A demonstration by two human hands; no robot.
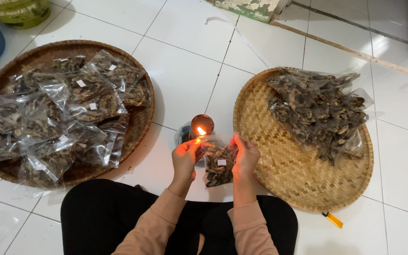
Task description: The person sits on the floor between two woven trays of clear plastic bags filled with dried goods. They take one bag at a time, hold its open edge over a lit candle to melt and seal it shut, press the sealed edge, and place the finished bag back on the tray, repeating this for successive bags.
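Observation:
Both my hands hold one small clear plastic bag point(220, 166) of dark dried pieces with a white label. My left hand point(186, 157) pinches its top left corner and my right hand point(245, 156) grips its right edge. The bag's open top is right beside the flame of a small candle in a round metal tin point(201, 126) on the floor. The flame lights up my left fingers.
A dark round woven tray point(140, 125) at left is piled with several filled clear bags. A lighter woven tray point(284, 174) at right holds several more bags of dried pieces. A yellow-handled tool point(332, 219) lies by its near rim. The floor is white tile.

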